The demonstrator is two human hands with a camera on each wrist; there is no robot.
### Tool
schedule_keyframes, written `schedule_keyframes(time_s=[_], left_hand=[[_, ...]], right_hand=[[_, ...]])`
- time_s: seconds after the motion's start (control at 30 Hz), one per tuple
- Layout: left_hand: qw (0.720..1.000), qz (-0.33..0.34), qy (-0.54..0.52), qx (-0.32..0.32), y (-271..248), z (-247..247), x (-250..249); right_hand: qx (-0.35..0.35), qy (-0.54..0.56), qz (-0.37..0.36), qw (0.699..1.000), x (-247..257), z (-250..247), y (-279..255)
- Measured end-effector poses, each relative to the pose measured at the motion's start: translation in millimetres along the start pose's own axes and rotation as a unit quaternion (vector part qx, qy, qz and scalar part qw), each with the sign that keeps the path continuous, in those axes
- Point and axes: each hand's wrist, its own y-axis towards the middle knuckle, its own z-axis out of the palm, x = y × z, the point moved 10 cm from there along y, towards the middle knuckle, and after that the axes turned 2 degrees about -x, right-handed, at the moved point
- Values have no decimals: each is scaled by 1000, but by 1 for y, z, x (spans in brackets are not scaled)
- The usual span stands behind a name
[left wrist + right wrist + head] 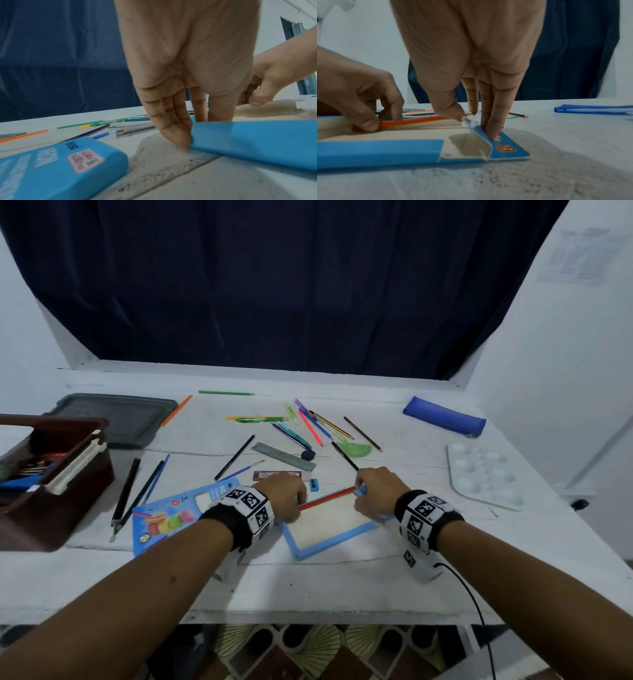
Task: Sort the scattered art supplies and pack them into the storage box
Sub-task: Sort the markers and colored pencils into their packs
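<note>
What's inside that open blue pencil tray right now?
Only a red pencil shows, along the blue tray's far edge, held by left hand and right hand. Their fingers cover its ends.

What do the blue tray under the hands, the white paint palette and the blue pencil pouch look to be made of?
Blue tray: seemingly thin printed cardboard, slightly glossy; its torn corner flap shows a raw beige inside.
Paint palette: probably moulded white plastic, smooth and shiny, with round wells.
Pencil pouch: apparently soft blue fabric or vinyl; it lies flat and limp, too far away to tell which.
</note>
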Motion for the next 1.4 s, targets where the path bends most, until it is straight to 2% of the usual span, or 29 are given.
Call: schedule_keyframes(time_s=[0.2, 0.3, 0.43, 0.57, 0.73, 0.9, 1.03, 1.13, 1.23, 1.3, 1.4], left_hand=[[1000, -7, -3, 0, 4, 0, 3], [1000, -9, -11, -8, 6, 1, 5], [999, -13, -23, -36, 5, -2, 11], [999, -17, -33, -34, 8, -1, 15], [995, -7, -75, -61, 17, -14, 29], [994, -50, -62, -78, 31, -42, 74], [983, -123, -63, -118, 32, -66, 122], [980, -165, -60, -90, 33, -64, 147], [981, -181, -48, -40, 33, -50, 159], [982, -183, -40, -18, 34, -42, 162], [981, -189, -45, -20, 39, -39, 168]], right_hand=[[-36, 38, 45, 998, -31, -20, -1], [-21, 51, 70, 996, -47, -17, -6], [5, 44, 62, 997, -47, -6, -8], [24, 6, 35, 999, -37, -1, -4], [13, -1, 8, 1000, -19, -17, 9], [2, 20, -22, 1000, 4, -41, 42], [5, 4, -25, 1000, 23, -50, 77], [30, -50, -2, 998, 26, -45, 95], [87, -114, 15, 990, 21, -26, 100], [97, -125, 7, 987, 17, -18, 102], [93, -107, 3, 990, 7, -14, 107]])
